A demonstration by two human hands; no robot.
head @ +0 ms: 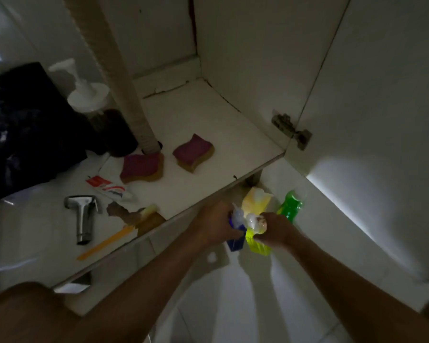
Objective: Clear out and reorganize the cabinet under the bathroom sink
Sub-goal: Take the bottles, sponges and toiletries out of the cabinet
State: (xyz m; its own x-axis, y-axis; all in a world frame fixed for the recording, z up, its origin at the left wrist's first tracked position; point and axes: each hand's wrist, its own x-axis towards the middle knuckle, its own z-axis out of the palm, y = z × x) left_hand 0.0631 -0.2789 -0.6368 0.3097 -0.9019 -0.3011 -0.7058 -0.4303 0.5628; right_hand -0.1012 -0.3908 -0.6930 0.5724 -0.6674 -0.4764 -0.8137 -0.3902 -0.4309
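Observation:
The open cabinet floor (208,134) is white, with a drain hose (124,90) running down through it. On it lie two purple-topped sponges (143,168) (193,152), a toothpaste tube (109,188), a chrome sprayer head (83,216) and an orange toothbrush (104,243). In front of the cabinet, over the tiled floor, my left hand (213,225) grips a blue spray bottle (236,240). My right hand (276,230) grips a yellow-green spray bottle (256,243). The two bottles touch side by side.
A green bottle (290,205) and a yellow pack (256,200) stand on the floor tiles by the open door (369,95). A black plastic bag (22,129) and a white pump dispenser (87,95) fill the cabinet's left side. A hinge (291,129) sticks out at right.

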